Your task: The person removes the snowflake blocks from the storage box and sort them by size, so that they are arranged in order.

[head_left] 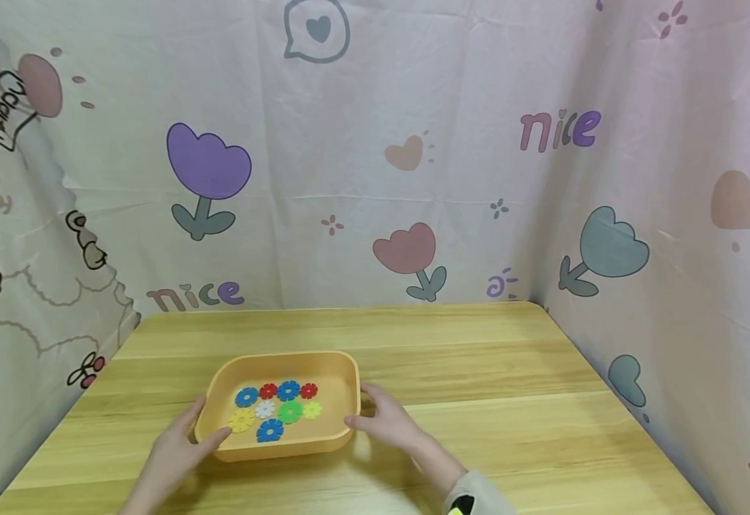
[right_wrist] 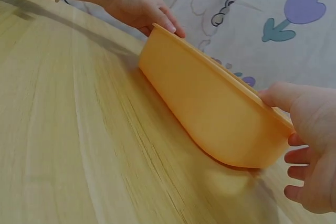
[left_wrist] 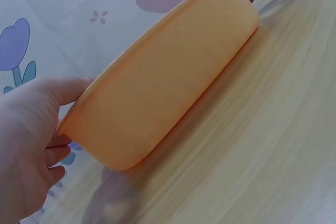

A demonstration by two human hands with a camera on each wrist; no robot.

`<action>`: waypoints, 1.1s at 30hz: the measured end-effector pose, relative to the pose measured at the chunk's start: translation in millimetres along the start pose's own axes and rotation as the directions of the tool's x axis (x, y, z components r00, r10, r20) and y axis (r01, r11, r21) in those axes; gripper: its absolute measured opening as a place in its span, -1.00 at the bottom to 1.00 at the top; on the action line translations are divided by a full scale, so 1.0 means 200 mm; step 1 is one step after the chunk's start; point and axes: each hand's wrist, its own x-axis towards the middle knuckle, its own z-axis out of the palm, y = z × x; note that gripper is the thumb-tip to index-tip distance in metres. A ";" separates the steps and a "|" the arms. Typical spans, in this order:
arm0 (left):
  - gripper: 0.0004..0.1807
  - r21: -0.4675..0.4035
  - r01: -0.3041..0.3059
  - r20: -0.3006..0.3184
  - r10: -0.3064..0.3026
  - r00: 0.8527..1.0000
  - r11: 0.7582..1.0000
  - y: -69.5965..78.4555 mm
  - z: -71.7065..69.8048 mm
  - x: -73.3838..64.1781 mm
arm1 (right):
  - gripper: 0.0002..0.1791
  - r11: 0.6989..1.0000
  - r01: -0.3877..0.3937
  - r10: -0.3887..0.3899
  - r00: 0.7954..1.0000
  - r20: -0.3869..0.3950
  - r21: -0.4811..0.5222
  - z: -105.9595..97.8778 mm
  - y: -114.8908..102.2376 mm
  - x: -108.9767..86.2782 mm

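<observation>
A shallow orange plastic tray [head_left: 285,450] is at the front left of the wooden table, its base right at the tabletop in both wrist views. In it lie several notched plastic snowflake discs, among them a green disc [head_left: 290,412], a white disc [head_left: 265,409] and a blue disc [head_left: 270,430]. My left hand [head_left: 178,445] grips the tray's left end, thumb over the rim and fingers on the outside. At the opposite end my right hand [head_left: 388,418] holds the rim the same way, its thumb on top, as the right wrist view [right_wrist: 315,140] also shows.
Bare wooden tabletop [head_left: 510,415] stretches to the right of the tray and behind it. A printed curtain [head_left: 323,143] with flowers and hearts hangs along the back and both sides of the table.
</observation>
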 end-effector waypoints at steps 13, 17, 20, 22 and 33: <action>-0.02 0.003 -0.119 -0.066 0.119 0.991 0.993 0.12 0.09 -0.03 | -0.24 0.999 0.041 -0.041 0.999 -0.002 0.003 -0.13 0.09 -0.08; -0.03 0.002 -0.122 -0.057 0.122 0.991 0.993 0.16 0.12 -0.03 | -0.25 0.999 0.049 -0.049 0.999 0.006 0.013 -0.17 0.11 -0.10; -0.02 -0.005 -0.116 -0.043 0.115 0.992 0.993 0.18 0.14 -0.03 | -0.25 0.999 0.049 -0.049 0.999 0.014 0.011 -0.20 0.13 -0.12; -0.01 -0.015 -0.108 -0.034 0.107 0.994 0.994 0.19 0.14 -0.04 | -0.25 0.999 0.046 -0.046 0.999 0.021 0.012 -0.22 0.13 -0.12; 0.04 -0.139 -0.038 0.033 0.043 0.999 0.990 0.18 0.17 -0.03 | -0.30 0.999 0.032 -0.031 0.995 -0.097 0.002 -0.33 0.08 -0.11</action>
